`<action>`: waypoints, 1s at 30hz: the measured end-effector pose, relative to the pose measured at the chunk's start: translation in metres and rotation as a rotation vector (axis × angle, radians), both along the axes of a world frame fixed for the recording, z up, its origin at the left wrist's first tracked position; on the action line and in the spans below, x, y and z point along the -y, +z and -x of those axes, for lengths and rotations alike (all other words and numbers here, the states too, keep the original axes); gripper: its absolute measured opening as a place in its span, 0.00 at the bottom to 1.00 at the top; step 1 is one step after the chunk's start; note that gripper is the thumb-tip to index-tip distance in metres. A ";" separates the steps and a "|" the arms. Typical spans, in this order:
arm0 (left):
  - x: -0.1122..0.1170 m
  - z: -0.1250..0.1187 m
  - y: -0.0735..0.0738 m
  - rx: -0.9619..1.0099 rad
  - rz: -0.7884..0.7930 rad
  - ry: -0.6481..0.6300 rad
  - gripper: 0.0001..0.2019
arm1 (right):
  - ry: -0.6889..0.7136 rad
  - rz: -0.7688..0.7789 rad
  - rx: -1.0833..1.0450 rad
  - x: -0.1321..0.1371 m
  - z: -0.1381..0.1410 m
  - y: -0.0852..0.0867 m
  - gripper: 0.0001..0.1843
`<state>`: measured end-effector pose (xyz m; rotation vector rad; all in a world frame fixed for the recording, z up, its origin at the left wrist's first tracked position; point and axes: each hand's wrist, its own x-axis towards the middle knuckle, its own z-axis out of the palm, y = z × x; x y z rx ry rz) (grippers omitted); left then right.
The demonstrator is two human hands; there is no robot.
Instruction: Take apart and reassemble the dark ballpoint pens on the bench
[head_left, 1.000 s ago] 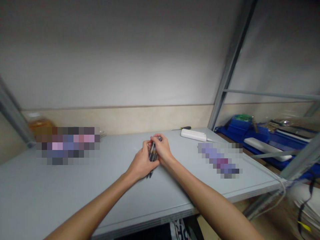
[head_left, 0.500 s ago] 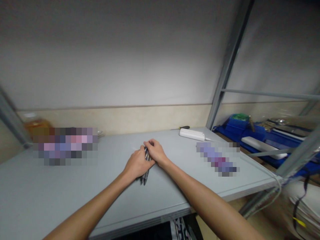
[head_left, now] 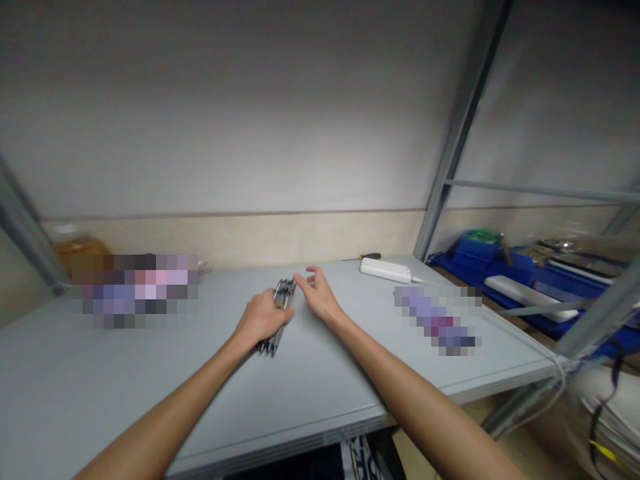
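A bundle of several pens [head_left: 284, 293] lies slanted on the grey tabletop, tips toward me. My left hand [head_left: 263, 315] is wrapped over the middle of the bundle, thumb on its right side, so that part of the pens is hidden. Just right of the pens' far ends is my right hand [head_left: 319, 295]. Its fingers are apart and it holds nothing; whether its thumb touches the nearest pen I cannot tell.
On the table [head_left: 330, 380] a white power strip [head_left: 385, 271] lies at the back right, with a screwdriver [head_left: 370, 256] behind it. Blurred-out items [head_left: 145, 287] stand at the left beside a bottle of amber liquid [head_left: 83, 253]. A metal post [head_left: 457, 140] rises at the right.
My right hand has let go of the pens' far ends and opened, moving slightly right. My left hand has shifted left with the pens, which now lie more spread out.
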<state>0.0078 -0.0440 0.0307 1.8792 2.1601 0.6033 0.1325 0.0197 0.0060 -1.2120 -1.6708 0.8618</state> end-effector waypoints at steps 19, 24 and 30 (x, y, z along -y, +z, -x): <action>-0.006 0.026 0.007 -0.093 0.070 -0.051 0.17 | 0.360 -0.308 0.712 0.022 -0.008 -0.001 0.21; 0.000 0.032 0.015 -0.360 0.200 0.046 0.21 | 0.345 -0.312 0.714 0.020 -0.009 0.000 0.17; 0.002 0.040 0.019 -0.460 0.277 0.047 0.19 | 0.390 -0.359 0.699 0.013 -0.013 0.005 0.09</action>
